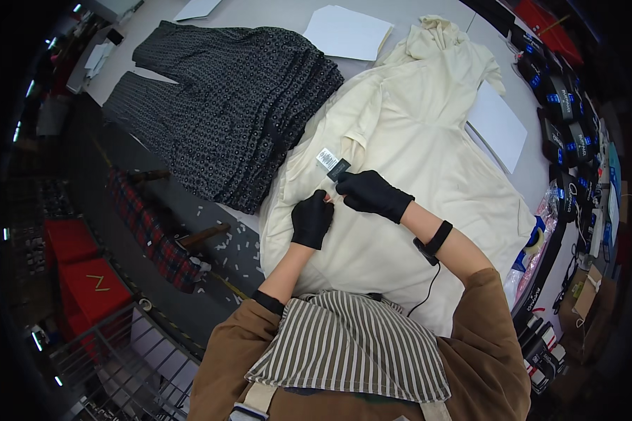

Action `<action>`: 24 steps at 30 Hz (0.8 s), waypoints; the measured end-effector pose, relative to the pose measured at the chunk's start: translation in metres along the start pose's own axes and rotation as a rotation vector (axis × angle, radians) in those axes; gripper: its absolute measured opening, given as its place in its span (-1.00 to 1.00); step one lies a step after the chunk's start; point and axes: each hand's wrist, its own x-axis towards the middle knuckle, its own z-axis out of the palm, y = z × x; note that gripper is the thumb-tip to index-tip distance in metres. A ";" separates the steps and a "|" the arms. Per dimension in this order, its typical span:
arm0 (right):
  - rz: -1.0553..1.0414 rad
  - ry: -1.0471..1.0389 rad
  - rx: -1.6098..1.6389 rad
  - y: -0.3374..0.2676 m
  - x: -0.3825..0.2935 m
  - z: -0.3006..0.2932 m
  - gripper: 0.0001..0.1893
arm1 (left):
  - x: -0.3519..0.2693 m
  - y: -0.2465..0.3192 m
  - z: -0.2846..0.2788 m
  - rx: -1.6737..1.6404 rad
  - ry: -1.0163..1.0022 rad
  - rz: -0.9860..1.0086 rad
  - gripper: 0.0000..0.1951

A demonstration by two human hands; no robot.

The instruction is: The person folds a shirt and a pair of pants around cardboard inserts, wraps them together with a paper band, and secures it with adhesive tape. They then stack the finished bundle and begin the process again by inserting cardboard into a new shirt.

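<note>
A cream fabric garment (416,142) lies spread over the table before me. My left hand (313,220), in a black glove, is closed on a fold of its cloth. Just up and to the right, my right hand (375,196), gloved in black too, pinches the cloth beside a dark label (339,169). A white care label (327,159) with small print sticks out next to the dark one. The fingertips of both hands are close together, and what exactly lies between them is partly hidden. To the left lies a dark patterned garment (226,100) with gathered tiers.
White sheets lie on the table (347,32) at the back and at the right (497,126). Packed black bundles (563,105) line the right edge, near a tape roll (535,238). At left stand a plaid-covered seat (150,231), red bins (92,289) and a metal wire cart (131,352).
</note>
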 end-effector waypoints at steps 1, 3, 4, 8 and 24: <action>0.000 -0.006 -0.002 0.000 0.001 0.000 -0.91 | 0.000 0.000 0.000 -0.002 -0.005 -0.002 -0.88; -0.032 0.015 -0.010 -0.001 0.002 0.000 -0.91 | 0.000 -0.001 -0.001 -0.018 0.004 0.003 -0.88; -0.018 0.020 -0.028 -0.001 0.003 0.000 -0.91 | 0.001 -0.001 -0.001 -0.004 0.000 -0.017 -0.88; -0.052 -0.007 -0.071 -0.004 0.008 0.000 -0.91 | 0.001 -0.002 0.001 0.002 0.033 0.019 -0.89; 0.067 0.430 0.156 -0.068 -0.008 0.032 -0.91 | 0.009 -0.009 -0.076 0.026 -0.097 0.138 -0.82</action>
